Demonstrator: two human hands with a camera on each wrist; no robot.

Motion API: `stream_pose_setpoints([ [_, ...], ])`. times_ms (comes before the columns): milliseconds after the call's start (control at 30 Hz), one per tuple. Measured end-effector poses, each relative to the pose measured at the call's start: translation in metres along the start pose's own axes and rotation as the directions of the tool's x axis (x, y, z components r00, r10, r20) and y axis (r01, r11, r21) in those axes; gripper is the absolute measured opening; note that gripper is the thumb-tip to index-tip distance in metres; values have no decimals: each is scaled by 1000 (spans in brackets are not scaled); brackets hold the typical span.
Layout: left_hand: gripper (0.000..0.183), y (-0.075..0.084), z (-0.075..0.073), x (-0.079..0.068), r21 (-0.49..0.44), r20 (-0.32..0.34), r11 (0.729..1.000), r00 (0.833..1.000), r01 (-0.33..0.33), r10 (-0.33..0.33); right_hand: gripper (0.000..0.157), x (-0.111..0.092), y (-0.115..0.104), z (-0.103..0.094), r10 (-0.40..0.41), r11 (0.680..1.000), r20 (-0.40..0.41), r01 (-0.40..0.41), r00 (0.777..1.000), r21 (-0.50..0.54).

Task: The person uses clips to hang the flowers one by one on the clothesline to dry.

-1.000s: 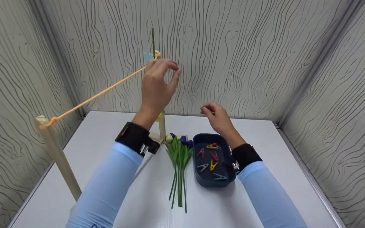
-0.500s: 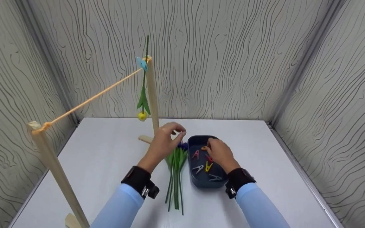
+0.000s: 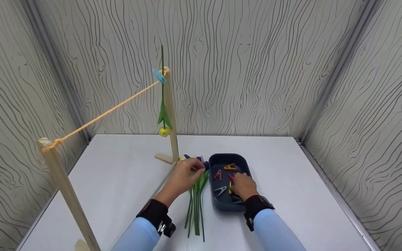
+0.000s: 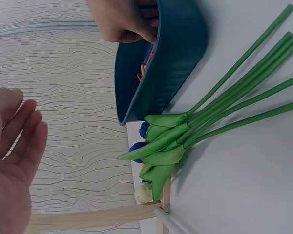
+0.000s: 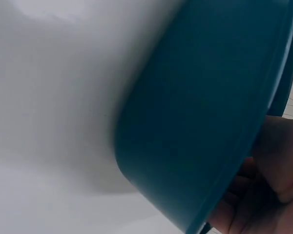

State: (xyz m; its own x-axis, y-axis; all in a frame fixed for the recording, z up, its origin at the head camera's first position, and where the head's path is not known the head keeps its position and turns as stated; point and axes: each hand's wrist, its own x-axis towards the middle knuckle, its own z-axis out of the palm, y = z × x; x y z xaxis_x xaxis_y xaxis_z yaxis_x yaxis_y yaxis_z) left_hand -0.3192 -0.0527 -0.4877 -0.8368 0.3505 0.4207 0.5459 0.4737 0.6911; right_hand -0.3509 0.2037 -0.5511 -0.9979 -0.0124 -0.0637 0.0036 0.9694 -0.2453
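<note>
My left hand (image 3: 186, 177) hovers over a bunch of artificial tulips (image 3: 196, 205) lying on the table, their heads pointing away from me. Its fingers are loosely curved and hold nothing, as the left wrist view shows. My right hand (image 3: 244, 185) reaches into a dark blue box (image 3: 227, 207), its fingertips right at a yellow clothespin (image 3: 230, 188). The box wall hides part of these fingers in the right wrist view, and I cannot tell whether they grip the clothespin. Around it lie an orange clothespin (image 3: 230, 167), a red clothespin (image 3: 218, 174) and a grey clothespin (image 3: 221, 190).
At the left, an orange cord (image 3: 110, 111) runs between a near wooden post (image 3: 66, 191) and a far wooden post (image 3: 172, 118). A light blue clothespin (image 3: 159, 76) holds a yellow tulip (image 3: 164, 131) upside down on the cord, beside the far post. Patterned panels surround the white table.
My left hand has come down from the cord by the far post to above the tulips. My right hand has gone down into the box, passing from the orange clothespin toward the yellow one.
</note>
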Motion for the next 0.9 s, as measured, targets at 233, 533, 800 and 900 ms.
stream_pose_setpoints([
  [233,7,-7,10,-11,-58,46,997,998,42,-39,20,-4,-3,3,-30,1000,-20,30,999,-2],
  [533,7,-9,17,-21,-78,53,990,992,117,-113,20,-5,-1,6,-20,1000,-7,20,1000,11],
  [800,7,-12,21,-26,-98,50,983,987,154,-149,9,-5,2,10,-63,998,20,64,998,-16],
  [900,6,-15,23,-28,-100,34,984,989,145,-143,11,-4,2,12,-72,997,36,73,997,-28],
])
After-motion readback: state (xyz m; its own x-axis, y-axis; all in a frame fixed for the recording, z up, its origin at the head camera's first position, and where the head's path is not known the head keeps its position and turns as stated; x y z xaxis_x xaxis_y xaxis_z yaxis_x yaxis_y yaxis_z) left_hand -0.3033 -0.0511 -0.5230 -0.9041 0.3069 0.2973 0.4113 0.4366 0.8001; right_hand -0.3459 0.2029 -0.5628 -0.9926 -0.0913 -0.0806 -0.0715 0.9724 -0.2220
